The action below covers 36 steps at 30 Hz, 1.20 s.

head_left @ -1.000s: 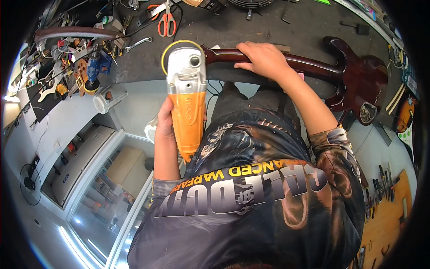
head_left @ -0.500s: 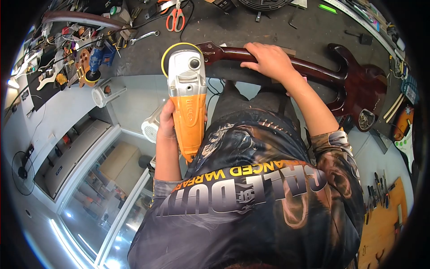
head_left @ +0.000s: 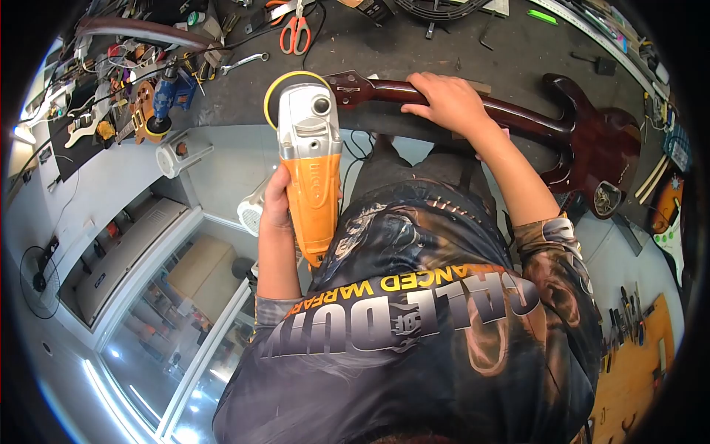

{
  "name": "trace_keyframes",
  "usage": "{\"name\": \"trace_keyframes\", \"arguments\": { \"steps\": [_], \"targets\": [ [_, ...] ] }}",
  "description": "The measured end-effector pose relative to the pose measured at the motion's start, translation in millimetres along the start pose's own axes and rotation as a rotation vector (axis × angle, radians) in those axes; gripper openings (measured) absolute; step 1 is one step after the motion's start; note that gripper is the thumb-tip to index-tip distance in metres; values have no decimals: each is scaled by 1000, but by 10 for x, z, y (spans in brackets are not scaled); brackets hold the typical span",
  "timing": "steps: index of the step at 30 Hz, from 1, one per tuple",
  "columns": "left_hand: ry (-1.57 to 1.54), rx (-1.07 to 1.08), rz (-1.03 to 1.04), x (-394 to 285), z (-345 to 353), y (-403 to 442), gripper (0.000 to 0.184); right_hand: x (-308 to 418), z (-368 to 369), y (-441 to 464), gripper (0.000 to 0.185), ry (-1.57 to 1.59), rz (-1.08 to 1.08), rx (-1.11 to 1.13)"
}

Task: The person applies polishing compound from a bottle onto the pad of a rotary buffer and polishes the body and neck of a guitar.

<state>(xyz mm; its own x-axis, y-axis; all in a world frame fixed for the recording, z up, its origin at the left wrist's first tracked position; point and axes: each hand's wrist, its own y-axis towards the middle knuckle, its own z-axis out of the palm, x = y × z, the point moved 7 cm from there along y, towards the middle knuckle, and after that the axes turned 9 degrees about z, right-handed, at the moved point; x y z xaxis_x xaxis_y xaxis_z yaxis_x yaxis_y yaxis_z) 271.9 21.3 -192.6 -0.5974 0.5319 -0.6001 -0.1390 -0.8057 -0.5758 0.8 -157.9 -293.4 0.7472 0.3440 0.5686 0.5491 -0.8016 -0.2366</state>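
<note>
My left hand (head_left: 277, 198) is closed round the orange body of a power polisher (head_left: 314, 196). The tool stands upright in view, with its silver head and yellow-edged round pad (head_left: 285, 92) at the top. The pad is beside the headstock of a glossy dark red electric guitar (head_left: 521, 115); whether they touch I cannot tell. My right hand (head_left: 447, 102) grips the guitar's neck, fingers over the far side and thumb on the near side. The guitar lies back up along the bench edge, its body to the right, with an open cavity (head_left: 606, 200) showing wiring.
On the dark bench (head_left: 384, 44) lie orange-handled scissors (head_left: 296, 35), a wrench (head_left: 245, 63) and a hex key (head_left: 486, 38). Tools and parts crowd the left, including a blue drill (head_left: 163, 96). A white stool (head_left: 181, 154) stands below the bench. Hand tools (head_left: 629, 314) hang at right.
The view has shifted slightly. Both hands keep their grips, and the polisher and guitar stay in nearly the same places.
</note>
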Motion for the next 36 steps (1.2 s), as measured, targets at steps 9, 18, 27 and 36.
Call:
{"name": "trace_keyframes", "arguments": {
  "steps": [9, 18, 27, 36],
  "targets": [
    [177, -51, -141, 129, 186, 201, 103, 11, -35, -15, 51, 33, -24, -69],
    [5, 30, 44, -134, 228, 243, 103, -1, -48, -31, 50, 56, -16, -77],
    [132, -61, -105, 67, 275, 249, 101, -18, -33, -12, 51, 62, -18, -49],
    [-28, 49, 20, -133, 277, 333, 93, 5, -46, -10, 51, 71, -16, -34]
  ]
}}
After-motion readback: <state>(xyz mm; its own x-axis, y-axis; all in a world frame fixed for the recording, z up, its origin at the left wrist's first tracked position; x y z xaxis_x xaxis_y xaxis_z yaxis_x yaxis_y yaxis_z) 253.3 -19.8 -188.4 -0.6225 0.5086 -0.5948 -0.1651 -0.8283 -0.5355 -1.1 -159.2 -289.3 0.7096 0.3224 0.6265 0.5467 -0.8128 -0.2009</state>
